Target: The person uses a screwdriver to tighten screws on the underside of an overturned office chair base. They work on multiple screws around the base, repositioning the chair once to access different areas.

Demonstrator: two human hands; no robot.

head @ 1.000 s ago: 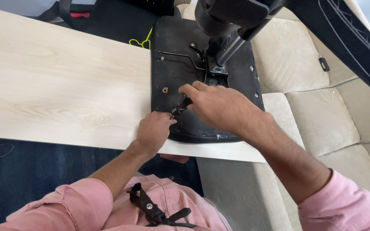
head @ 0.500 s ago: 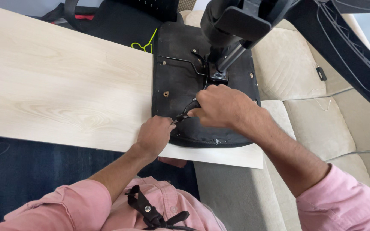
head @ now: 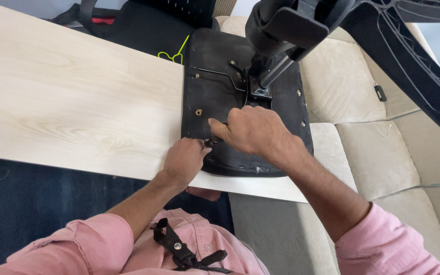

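Gripping a small tool at the upturned chair seat (head: 220, 102) on the worktop (head: 77, 112).
Right hand (head: 253, 130) is clenching the tool; left hand (head: 184, 160) is pinching beside it; the seat looks stiff and heavy.

One camera only, worn on the person's head and tilted steeply down over their chest. It sits close above the desk (head: 77, 102), whose near edge runs from 9 o'clock toward 4. The seat (head: 215, 97) fills 12 o'clock, a sofa (head: 383, 153) lies at 3.
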